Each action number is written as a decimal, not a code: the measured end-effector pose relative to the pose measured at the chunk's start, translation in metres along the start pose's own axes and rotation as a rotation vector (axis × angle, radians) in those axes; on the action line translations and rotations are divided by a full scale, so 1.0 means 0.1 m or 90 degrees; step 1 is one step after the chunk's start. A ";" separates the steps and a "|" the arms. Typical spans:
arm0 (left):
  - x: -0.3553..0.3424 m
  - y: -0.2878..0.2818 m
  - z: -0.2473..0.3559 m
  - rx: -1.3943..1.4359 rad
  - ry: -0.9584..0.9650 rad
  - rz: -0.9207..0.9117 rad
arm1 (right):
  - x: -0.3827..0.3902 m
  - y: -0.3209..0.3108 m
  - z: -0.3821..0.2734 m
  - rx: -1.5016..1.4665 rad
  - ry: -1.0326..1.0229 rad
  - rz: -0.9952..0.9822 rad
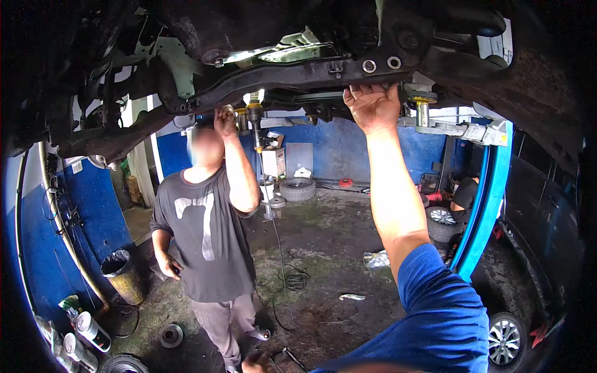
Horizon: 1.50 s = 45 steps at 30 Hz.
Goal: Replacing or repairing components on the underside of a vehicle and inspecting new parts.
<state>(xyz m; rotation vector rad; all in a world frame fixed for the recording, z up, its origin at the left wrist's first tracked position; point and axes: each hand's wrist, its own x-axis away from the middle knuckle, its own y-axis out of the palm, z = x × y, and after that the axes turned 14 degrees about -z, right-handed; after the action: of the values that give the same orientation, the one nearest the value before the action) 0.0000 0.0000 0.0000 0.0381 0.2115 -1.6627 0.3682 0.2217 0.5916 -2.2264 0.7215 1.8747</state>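
Overhead is the dark underside of a raised car, with a black crossmember (292, 76) running across it. My right hand (372, 107), at the end of a raised arm in a blue sleeve, presses up against the crossmember's lower edge, below two round bolt holes. Its fingers are curled and the tips partly hidden, so anything in them does not show. At the lower edge, what seems to be my left hand (255, 362) is only partly in view, its fingers blurred. A dark upright tool (255, 121) with a trailing hose stands under the crossmember, beside a co-worker's raised hand (226, 121).
A co-worker in a dark T-shirt (202, 236) stands close on the left. A blue lift post (482, 205) rises at right, with a lift arm (466, 130) under the car. Wheels (507, 339), a coiled hose (292, 278) and a yellow bin (127, 280) are on the floor.
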 end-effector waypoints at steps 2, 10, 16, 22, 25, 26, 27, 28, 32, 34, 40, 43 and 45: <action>0.00 -0.05 0.67 -0.065 -0.008 0.231 | -0.06 0.09 0.12 -0.024 0.028 -0.044; -1.43 0.19 4.30 -0.381 0.704 0.189 | 0.00 0.25 0.07 0.024 0.082 0.016; -1.98 0.76 5.80 -0.401 0.919 0.249 | 0.01 0.37 0.12 0.080 0.107 0.052; -2.26 1.07 6.16 -0.518 0.960 0.258 | 0.01 0.29 0.08 0.084 0.121 -0.001; -2.31 1.09 6.18 -0.535 0.949 0.248 | 0.02 0.28 0.07 0.090 0.122 -0.007; -2.31 1.10 6.19 -0.532 0.955 0.255 | 0.03 0.28 0.06 0.093 0.122 -0.011; -2.32 1.11 6.20 -0.538 0.959 0.252 | 0.03 0.28 0.05 0.096 0.122 -0.014; -2.31 1.10 6.20 -0.464 0.906 0.198 | 0.03 0.28 0.06 0.101 0.125 0.000; -2.28 1.02 6.27 -0.418 0.833 0.105 | 0.03 0.25 0.06 0.107 0.128 -0.025; -2.24 1.00 6.29 -0.460 0.823 0.091 | 0.03 0.23 0.06 0.109 0.126 -0.028; -2.12 0.94 6.32 -0.527 0.846 0.123 | 0.02 0.14 0.07 0.118 0.120 -0.059; -2.13 0.85 6.27 -0.581 0.885 0.166 | 0.01 0.12 0.10 0.117 0.110 -0.086; -2.10 0.83 6.24 -0.691 0.908 0.194 | 0.00 0.09 0.11 0.109 0.099 -0.096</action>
<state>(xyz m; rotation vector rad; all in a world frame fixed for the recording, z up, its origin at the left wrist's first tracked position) 0.1673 0.0988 0.6344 0.4039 2.0115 -0.7637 0.3543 0.2185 0.5905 -2.2650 0.6873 1.5247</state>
